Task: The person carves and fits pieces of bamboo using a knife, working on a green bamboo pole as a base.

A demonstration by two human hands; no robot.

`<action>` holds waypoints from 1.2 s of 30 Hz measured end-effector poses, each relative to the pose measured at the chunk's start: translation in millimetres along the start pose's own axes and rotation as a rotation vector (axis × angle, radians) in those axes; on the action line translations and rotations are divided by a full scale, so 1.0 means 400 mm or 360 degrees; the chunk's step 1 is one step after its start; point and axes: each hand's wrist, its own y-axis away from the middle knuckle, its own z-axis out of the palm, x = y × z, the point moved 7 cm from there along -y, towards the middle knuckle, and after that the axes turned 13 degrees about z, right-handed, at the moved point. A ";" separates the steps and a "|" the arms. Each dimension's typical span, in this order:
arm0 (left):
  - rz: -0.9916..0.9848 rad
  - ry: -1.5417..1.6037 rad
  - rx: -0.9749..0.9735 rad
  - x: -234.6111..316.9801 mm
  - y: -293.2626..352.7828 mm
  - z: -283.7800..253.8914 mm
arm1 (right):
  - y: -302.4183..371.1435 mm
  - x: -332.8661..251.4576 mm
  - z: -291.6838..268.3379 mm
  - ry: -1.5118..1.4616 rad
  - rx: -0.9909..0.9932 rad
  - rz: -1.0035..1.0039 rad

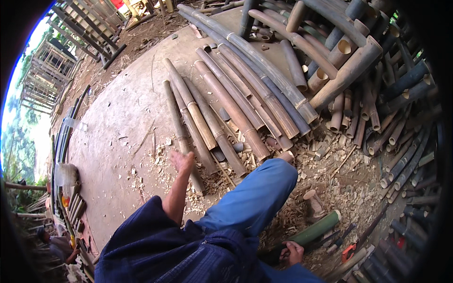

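My left hand (pixel 181 162) is stretched out with its fingers apart, holding nothing. It is over the near end of a dull green-brown bamboo pole (pixel 178 129), the leftmost in a row of cut poles on the ground. Low on the right, my right hand (pixel 292 253) has its fingers curled against the side of a thick green bamboo pole (pixel 317 228). Whatever those fingers may hold is hidden. A tan bamboo pole (pixel 191 104) and a reddish-brown one (pixel 231 111) lie in the same row. My bent knee in blue trousers (pixel 255 193) is between my hands.
Pale wood chips (pixel 349 184) litter the ground. A wooden block (pixel 314 202) stands beyond the green pole, and an orange handle (pixel 348 253) lies to its right. Stacked bamboo (pixel 349 70) fills the right side. Another person (pixel 59 245) is at the lower left.
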 end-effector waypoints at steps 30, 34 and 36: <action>0.2257 -0.1003 -0.1259 0.395 0.307 0.219 | -0.021 0.023 -0.025 -0.0103 -0.0031 -0.0066; 0.1162 -0.0155 -0.1118 0.493 0.178 0.287 | -0.020 0.033 -0.027 -0.0192 -0.0031 -0.0074; 0.0805 0.0422 -0.0561 0.508 0.085 0.327 | -0.011 0.019 -0.021 -0.0174 -0.0010 -0.0050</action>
